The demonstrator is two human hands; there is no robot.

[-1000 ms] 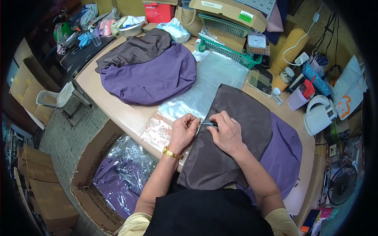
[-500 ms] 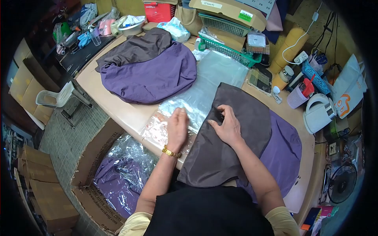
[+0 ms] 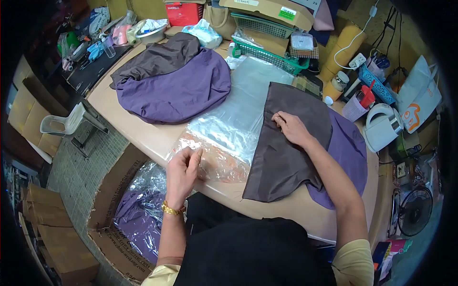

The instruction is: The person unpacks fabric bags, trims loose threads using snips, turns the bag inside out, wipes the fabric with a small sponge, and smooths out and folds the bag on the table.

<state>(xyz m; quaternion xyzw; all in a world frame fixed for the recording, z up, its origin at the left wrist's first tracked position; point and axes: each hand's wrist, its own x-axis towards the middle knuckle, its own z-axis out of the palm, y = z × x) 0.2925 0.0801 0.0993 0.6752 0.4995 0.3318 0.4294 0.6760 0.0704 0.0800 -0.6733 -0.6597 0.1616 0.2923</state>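
Observation:
A dark brown fabric piece (image 3: 291, 143) with a purple part (image 3: 350, 148) lies on the right of the table. My right hand (image 3: 290, 126) rests on the brown fabric, its fingers closed on a bit of the cloth. My left hand (image 3: 183, 171) is closed near the table's front edge, by the stack of clear plastic bags (image 3: 238, 109); whatever its fingers hold, if anything, is too small to make out. Another purple and brown fabric piece (image 3: 179, 90) lies bunched at the back left.
Beige table (image 3: 129, 126); cardboard box (image 3: 107, 190) with plastic-wrapped purple fabric (image 3: 138, 221) at the front left. Green basket (image 3: 267, 56) at the back, white kettle (image 3: 381, 128) and black fan (image 3: 415, 217) on the right, white chair (image 3: 71, 121) on the left.
The brown and purple fabric has moved up and away from my body, with my right hand higher on it. My left hand has moved left and down, its fingers now curled.

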